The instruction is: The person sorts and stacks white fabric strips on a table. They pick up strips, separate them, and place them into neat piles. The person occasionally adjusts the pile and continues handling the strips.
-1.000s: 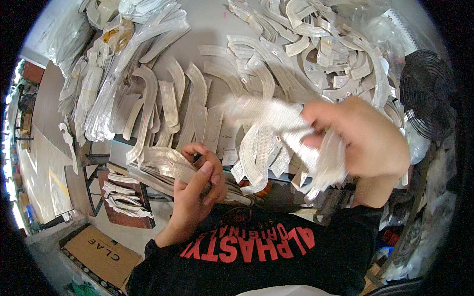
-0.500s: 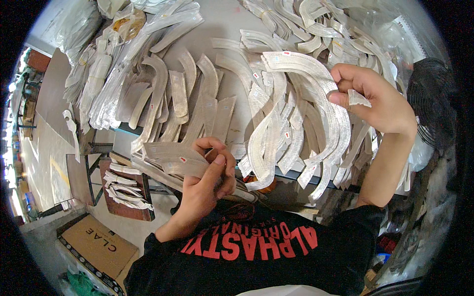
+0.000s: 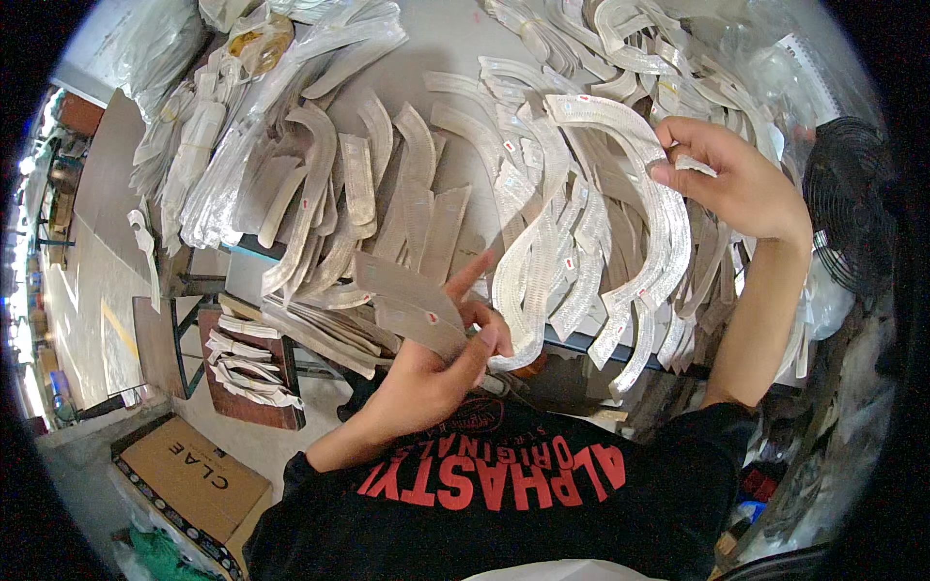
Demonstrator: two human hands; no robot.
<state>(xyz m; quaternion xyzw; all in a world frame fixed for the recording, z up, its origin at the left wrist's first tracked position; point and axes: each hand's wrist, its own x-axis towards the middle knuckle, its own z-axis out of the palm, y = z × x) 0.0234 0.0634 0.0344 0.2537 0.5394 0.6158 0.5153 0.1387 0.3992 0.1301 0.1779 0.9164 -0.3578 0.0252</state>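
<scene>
My left hand [image 3: 441, 363] holds a few grey-beige fabric strips [image 3: 399, 305], one bearing a small red sticker. Its index finger is stretched out towards the table, while the thumb and other fingers close on the strips. On the right, my right hand [image 3: 741, 184] pinches the outer edge of long, curved pale fabric strips [image 3: 671, 232] with a stitched or ribbed texture. A small whitish scrap [image 3: 693, 167] shows against that palm. Between the hands, more curved strips [image 3: 518, 261] lie overlapping, their lower ends hanging over the table's front edge.
Bundled strips [image 3: 199, 145] and clear plastic [image 3: 165, 48] cover the table's left side. More strips [image 3: 620, 39] lie at the back right, beside a black coil [image 3: 852, 203]. Below left are a brown stool [image 3: 257, 387] carrying strips and a cardboard box [image 3: 199, 474].
My left hand has moved right and slightly down with its strips, and its index finger has straightened. My right hand has shifted slightly upward, still pinching the curved strips.
</scene>
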